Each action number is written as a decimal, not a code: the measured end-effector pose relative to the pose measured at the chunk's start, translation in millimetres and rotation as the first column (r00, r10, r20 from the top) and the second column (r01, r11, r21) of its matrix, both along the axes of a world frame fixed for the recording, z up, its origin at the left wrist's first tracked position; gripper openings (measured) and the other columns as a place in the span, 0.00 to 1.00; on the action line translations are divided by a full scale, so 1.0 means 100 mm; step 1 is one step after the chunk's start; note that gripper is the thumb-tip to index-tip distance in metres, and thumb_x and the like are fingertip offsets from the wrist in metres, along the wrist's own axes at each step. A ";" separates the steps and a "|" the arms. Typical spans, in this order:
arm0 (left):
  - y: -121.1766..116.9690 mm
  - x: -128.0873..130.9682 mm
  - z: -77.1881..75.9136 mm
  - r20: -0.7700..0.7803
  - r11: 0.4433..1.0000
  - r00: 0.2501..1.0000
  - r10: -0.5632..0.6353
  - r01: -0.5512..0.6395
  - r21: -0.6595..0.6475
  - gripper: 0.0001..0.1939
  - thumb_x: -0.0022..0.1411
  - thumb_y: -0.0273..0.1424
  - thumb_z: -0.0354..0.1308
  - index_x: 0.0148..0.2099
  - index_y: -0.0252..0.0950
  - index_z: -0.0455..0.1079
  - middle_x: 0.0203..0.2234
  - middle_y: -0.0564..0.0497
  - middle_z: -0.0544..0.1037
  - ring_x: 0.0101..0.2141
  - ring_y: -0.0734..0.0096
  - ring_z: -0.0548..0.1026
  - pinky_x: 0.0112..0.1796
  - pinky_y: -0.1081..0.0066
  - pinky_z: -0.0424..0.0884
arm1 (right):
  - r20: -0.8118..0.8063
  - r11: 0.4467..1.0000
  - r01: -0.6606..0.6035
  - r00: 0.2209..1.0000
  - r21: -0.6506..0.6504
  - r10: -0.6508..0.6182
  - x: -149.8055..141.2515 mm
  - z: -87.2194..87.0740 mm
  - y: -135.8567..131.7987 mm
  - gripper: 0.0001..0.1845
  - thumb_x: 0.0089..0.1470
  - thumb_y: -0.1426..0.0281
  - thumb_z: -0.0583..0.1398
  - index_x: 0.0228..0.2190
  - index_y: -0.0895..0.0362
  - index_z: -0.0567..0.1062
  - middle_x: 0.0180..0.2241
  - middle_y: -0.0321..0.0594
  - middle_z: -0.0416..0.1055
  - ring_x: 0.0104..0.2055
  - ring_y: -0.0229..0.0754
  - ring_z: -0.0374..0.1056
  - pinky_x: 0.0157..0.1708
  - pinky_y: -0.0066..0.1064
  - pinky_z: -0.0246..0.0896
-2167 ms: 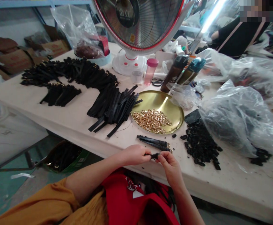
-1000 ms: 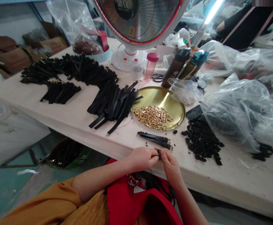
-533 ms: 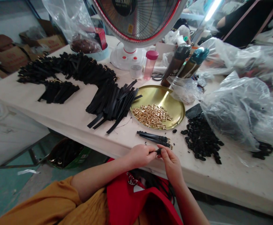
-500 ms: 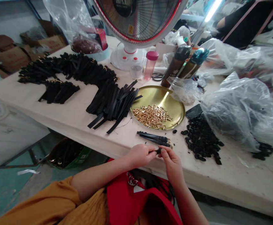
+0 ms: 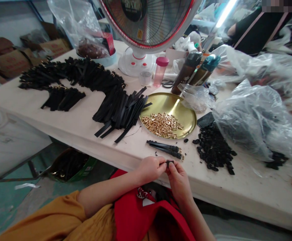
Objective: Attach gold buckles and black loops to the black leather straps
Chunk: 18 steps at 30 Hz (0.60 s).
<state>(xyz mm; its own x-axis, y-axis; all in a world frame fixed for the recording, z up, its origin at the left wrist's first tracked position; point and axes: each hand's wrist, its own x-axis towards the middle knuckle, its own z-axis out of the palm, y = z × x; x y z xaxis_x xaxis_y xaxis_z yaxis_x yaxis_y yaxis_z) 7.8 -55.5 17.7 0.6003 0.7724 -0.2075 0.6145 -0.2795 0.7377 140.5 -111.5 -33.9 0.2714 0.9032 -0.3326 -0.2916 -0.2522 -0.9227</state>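
Observation:
At the table's front edge my left hand (image 5: pixel 151 170) is closed, its fingers pinching a small black strap piece (image 5: pixel 170 162). My right hand (image 5: pixel 179 180) pinches the same piece from the other side, thumb on top. Most of that piece is hidden by the fingers. Just beyond my hands lie a few finished-looking black straps (image 5: pixel 164 148) with gold buckles at their right ends. Behind them, a round gold tray (image 5: pixel 169 100) carries a heap of small gold buckles (image 5: pixel 162 125). To its right is a pile of small black loops (image 5: pixel 213 147).
Loose black strips (image 5: pixel 122 108) lie left of the tray, with bundled buckled straps (image 5: pixel 70 72) farther left. A fan (image 5: pixel 138 62), a pink-capped bottle (image 5: pixel 160 72) and dark bottles (image 5: pixel 187 72) stand behind. Plastic bags (image 5: pixel 251 117) cover the right. A person (image 5: pixel 256 30) is at the back right.
My right hand has shifted slightly left, closer to my left hand, and its grip on the black piece has changed. The view has moved a little; the things on the table stay put.

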 end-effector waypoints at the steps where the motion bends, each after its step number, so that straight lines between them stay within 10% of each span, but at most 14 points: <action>1: 0.01 0.00 0.00 -0.006 1.000 1.000 0.005 -0.005 -0.009 0.14 0.61 0.35 0.42 0.33 0.36 0.68 0.28 0.51 0.74 0.30 0.71 0.70 0.30 0.74 0.61 | 0.012 1.000 -0.008 1.000 0.001 0.008 -0.01 0.00 0.00 0.12 0.45 0.59 0.61 0.28 0.55 0.71 0.26 0.36 0.68 0.28 0.37 0.62 0.31 0.30 0.60; 18: 0.10 -0.05 -0.12 0.215 0.948 0.970 0.112 -0.039 -0.317 0.14 0.57 0.30 0.47 0.46 0.35 0.55 0.25 0.54 0.73 0.25 0.73 0.71 0.26 0.75 0.65 | -0.166 0.999 -0.029 0.986 -0.013 0.026 -0.04 0.02 0.07 0.12 0.50 0.58 0.56 0.28 0.54 0.72 0.25 0.36 0.68 0.27 0.37 0.62 0.30 0.30 0.60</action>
<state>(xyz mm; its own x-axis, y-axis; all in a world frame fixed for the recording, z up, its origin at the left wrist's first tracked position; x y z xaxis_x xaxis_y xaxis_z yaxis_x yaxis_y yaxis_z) 2.8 -45.9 5.9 0.6022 0.7370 -0.3070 0.4303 0.0243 0.9024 136.8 -104.1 -31.5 0.1864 0.9041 -0.3844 -0.4328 -0.2757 -0.8583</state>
